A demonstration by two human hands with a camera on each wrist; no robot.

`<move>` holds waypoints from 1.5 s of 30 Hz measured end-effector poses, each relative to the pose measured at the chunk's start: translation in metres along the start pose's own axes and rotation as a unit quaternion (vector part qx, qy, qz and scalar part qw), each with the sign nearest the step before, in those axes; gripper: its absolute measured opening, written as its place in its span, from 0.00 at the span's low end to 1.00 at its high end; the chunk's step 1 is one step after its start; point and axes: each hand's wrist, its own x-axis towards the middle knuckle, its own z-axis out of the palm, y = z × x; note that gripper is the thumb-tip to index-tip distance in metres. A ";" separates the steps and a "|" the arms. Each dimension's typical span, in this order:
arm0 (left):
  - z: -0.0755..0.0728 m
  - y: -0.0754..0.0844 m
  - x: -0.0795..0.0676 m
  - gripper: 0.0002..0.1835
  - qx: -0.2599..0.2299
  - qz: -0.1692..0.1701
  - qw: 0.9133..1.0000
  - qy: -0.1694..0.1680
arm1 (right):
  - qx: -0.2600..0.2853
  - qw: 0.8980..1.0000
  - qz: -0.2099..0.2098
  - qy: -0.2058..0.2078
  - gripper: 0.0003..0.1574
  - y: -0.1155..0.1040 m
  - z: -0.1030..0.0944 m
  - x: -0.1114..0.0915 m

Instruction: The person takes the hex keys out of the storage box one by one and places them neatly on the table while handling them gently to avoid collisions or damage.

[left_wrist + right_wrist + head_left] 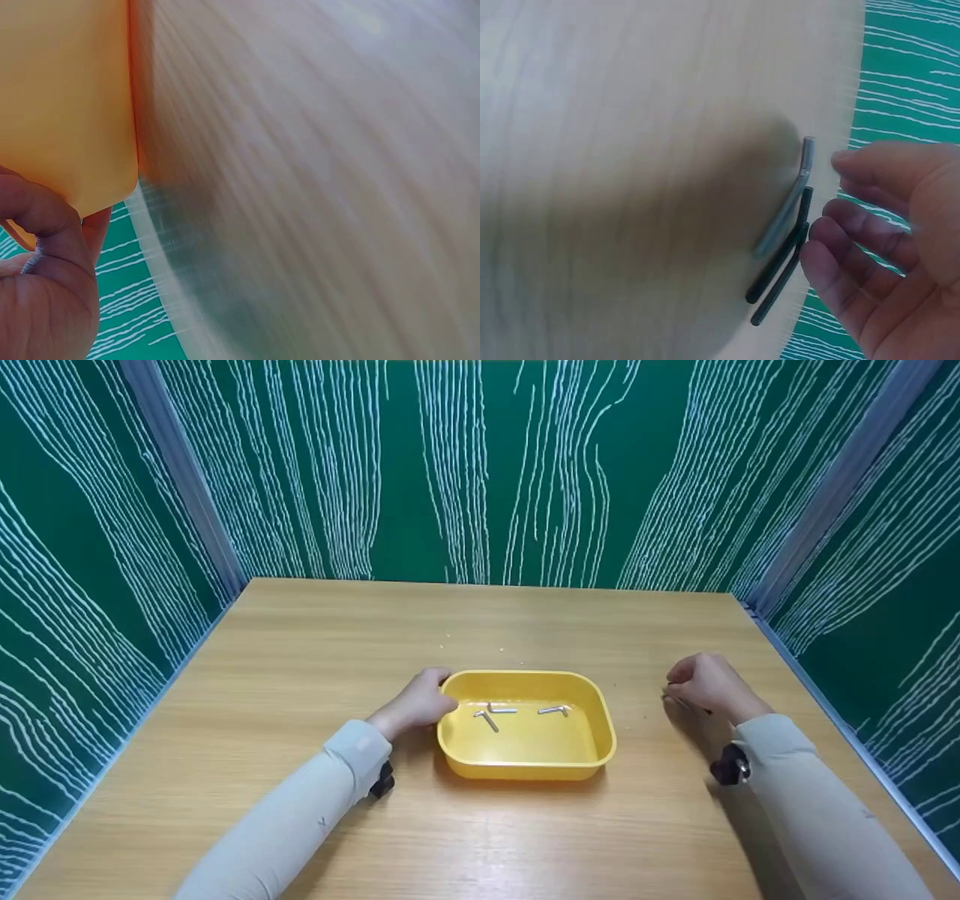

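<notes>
A yellow plastic tray [525,772] sits in the middle of the table, and my left hand [420,701] grips its left end by the rim. In the left wrist view, curled fingers [45,214] lie against the tray's wall. Three silver L-shaped hex keys, one of them this hex key [553,710], lie apart on its bottom. Off to the right, my right hand [709,682] is low over the table. Beside its fingertips lie a silver hex key [784,206] and two dark hex keys [776,270]. Its thumb and fingers are apart; a fingertip is at or touching a dark key.
The wooden table [337,630] is bounded behind and at the sides by green walls [397,510] with white wavy lines. Several tiny pale specks [448,636] lie behind the tray. A dark wrist device [731,765] is on the right sleeve.
</notes>
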 end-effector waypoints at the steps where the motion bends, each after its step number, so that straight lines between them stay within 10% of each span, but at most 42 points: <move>1: 0.000 0.001 -0.001 0.22 -0.001 -0.001 1.000 0.001 | -0.007 1.000 -0.004 0.004 0.20 -0.001 -0.001 0.000; 26: 0.001 0.002 0.000 0.23 -0.001 -0.007 1.000 -0.002 | -0.016 1.000 0.009 0.007 0.28 -0.031 -0.016 -0.003; 45: 0.000 0.002 -0.002 0.23 -0.002 0.005 1.000 -0.001 | -0.037 0.997 -0.057 0.044 0.24 -0.064 -0.026 -0.006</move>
